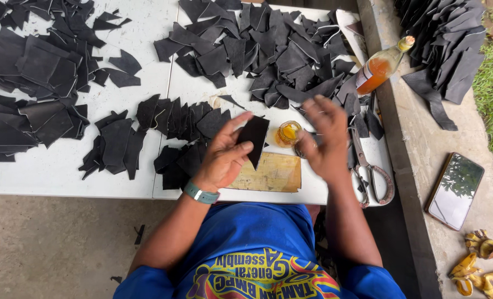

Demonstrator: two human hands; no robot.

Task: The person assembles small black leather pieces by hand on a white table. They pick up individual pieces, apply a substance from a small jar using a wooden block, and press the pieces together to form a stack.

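Note:
My left hand (227,152) holds a small black leather piece (254,137) upright between thumb and fingers, above a worn wooden board (274,174) at the table's front edge. My right hand (324,138) hovers just right of it, fingers spread and blurred, holding nothing I can make out. A small glass jar of amber liquid (288,133) sits between the two hands. A teal watch is on my left wrist.
Piles of cut black leather pieces (268,50) cover the white table (63,171). Scissors (368,171) lie at the table's right edge. On the concrete ledge are a bottle of orange liquid (379,66), a phone (455,191) and banana peels (476,266).

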